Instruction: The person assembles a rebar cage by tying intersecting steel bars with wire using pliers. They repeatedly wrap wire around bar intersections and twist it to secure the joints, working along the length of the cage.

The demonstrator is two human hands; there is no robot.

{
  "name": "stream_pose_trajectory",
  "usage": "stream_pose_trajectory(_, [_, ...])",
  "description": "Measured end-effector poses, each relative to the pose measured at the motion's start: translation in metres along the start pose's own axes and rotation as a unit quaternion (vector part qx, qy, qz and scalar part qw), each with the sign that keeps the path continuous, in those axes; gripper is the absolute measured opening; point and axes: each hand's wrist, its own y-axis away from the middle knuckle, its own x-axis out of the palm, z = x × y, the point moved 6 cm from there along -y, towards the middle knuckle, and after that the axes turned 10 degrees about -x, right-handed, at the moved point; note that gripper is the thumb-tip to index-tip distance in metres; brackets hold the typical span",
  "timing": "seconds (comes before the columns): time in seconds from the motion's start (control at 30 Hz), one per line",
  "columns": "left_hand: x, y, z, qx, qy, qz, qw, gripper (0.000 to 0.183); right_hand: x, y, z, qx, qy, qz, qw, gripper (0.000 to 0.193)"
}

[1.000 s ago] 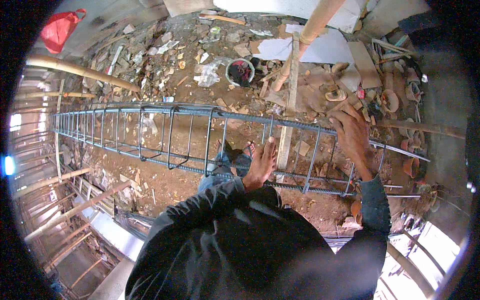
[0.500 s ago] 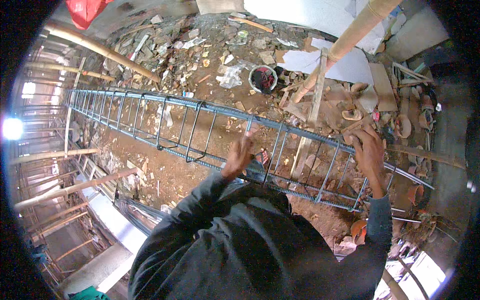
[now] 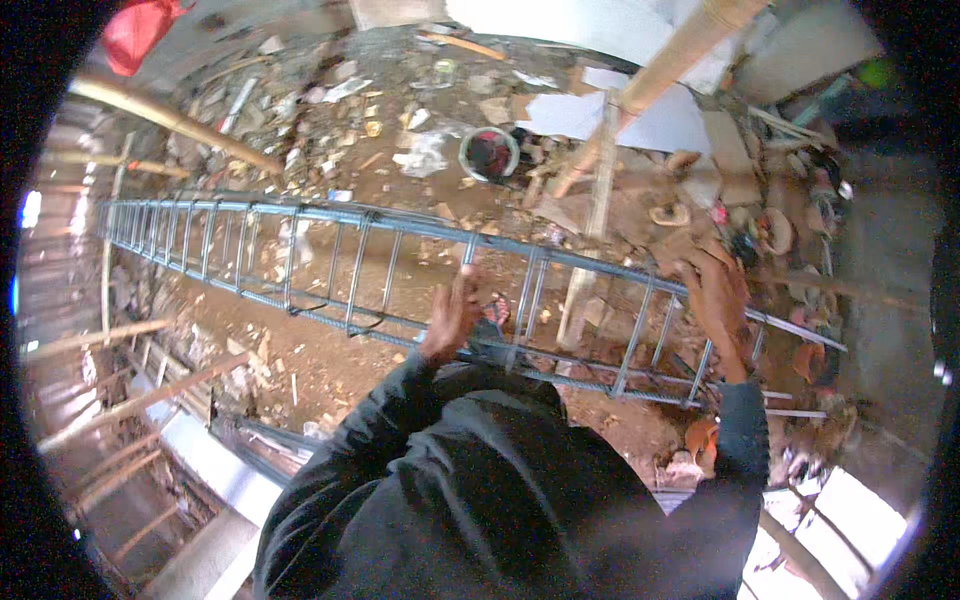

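The person's left hand (image 3: pixel 457 315) was raised with its fingers partly straightened, the tips at a cross tie (image 3: pixel 469 254) of the rebar cage (image 3: pixel 500 243); whether they had closed on that tie could not be told. The right hand (image 3: pixel 715 295) was half curled over the cage's far long bars, toward its right end, and how firmly it held them could not be told either.

The cage lay crosswise in front of the body, directly at both hands, its long axis running left to right. Its right end ended just past the right hand, which was the nearer one to it; the other end ran well away to the left, beyond the left hand's reach.

Beyond the cage's far side stood a bucket (image 3: pixel 464 157) with dark contents and a slanting bamboo pole (image 3: pixel 650 90). Farther off, past the cage's left part, was a red bag (image 3: pixel 138 38).
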Motion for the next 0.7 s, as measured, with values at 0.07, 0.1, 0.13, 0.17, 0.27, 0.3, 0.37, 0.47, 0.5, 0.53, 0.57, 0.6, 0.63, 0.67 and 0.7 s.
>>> stream_pose_trajectory(0.07, [-0.011, -0.001, -0.007, 0.012, -0.203, -0.072, 0.976, 0.048, 0.001, 0.0, -0.001, 0.008, 0.034, 0.013, 0.999, 0.015])
stream_pose_trajectory(0.1, [-0.012, 0.0, -0.008, -0.011, -0.087, -0.039, 0.995, 0.049, 0.0, 0.0, -0.001, 0.006, 0.017, 0.006, 1.0, 0.015])
stream_pose_trajectory(0.13, [-0.011, 0.004, -0.015, 0.006, -0.037, -0.047, 0.998, 0.05, 0.0, 0.0, -0.001, 0.007, 0.0, 0.0, 1.0, 0.016])
stream_pose_trajectory(0.17, [-0.008, 0.01, -0.028, 0.058, -0.065, -0.078, 0.993, 0.05, 0.0, 0.001, -0.001, 0.005, -0.021, -0.007, 1.0, 0.016])
stream_pose_trajectory(0.27, [0.02, 0.054, -0.082, 0.319, -0.292, -0.254, 0.865, 0.033, -0.003, 0.0, 0.003, -0.036, 0.006, -0.031, 0.999, 0.016])
stream_pose_trajectory(0.3, [0.035, 0.068, -0.094, 0.381, -0.31, -0.285, 0.823, 0.028, -0.001, -0.001, 0.0, -0.022, -0.002, -0.017, 1.0, 0.017])
stream_pose_trajectory(0.37, [0.074, 0.083, -0.105, 0.445, -0.335, -0.235, 0.796, 0.027, 0.002, -0.002, -0.003, -0.005, 0.004, 0.005, 1.0, 0.018])
stream_pose_trajectory(0.47, [0.143, 0.081, -0.091, 0.421, -0.427, -0.007, 0.8, 0.032, 0.003, -0.001, 0.0, -0.035, 0.003, -0.004, 0.999, 0.019])
stream_pose_trajectory(0.5, [0.166, 0.074, -0.08, 0.392, -0.447, 0.04, 0.803, 0.037, 0.005, 0.0, -0.001, -0.032, 0.001, 0.003, 0.999, 0.02])
stream_pose_trajectory(0.53, [0.184, 0.064, -0.069, 0.346, -0.464, 0.052, 0.814, 0.041, 0.006, 0.001, -0.002, -0.029, 0.002, 0.001, 1.0, 0.021])
stream_pose_trajectory(0.57, [0.2, 0.053, -0.059, 0.316, -0.469, 0.055, 0.823, 0.044, 0.008, 0.003, -0.002, -0.032, 0.004, 0.003, 0.999, 0.022])
stream_pose_trajectory(0.6, [0.213, 0.044, -0.049, 0.284, -0.466, 0.064, 0.835, 0.047, 0.009, 0.004, -0.003, -0.033, 0.008, -0.004, 0.999, 0.023])
stream_pose_trajectory(0.63, [0.226, 0.039, -0.045, 0.318, -0.451, 0.061, 0.832, 0.051, 0.008, 0.006, 0.0, -0.066, 0.017, -0.033, 0.997, 0.024])
stream_pose_trajectory(0.67, [0.239, 0.035, -0.042, 0.35, -0.429, 0.064, 0.83, 0.054, 0.009, 0.008, -0.002, -0.069, 0.042, -0.037, 0.996, 0.025])
stream_pose_trajectory(0.7, [0.246, 0.03, -0.036, 0.351, -0.422, 0.08, 0.832, 0.056, 0.01, 0.009, 0.001, -0.104, 0.071, -0.061, 0.99, 0.027])
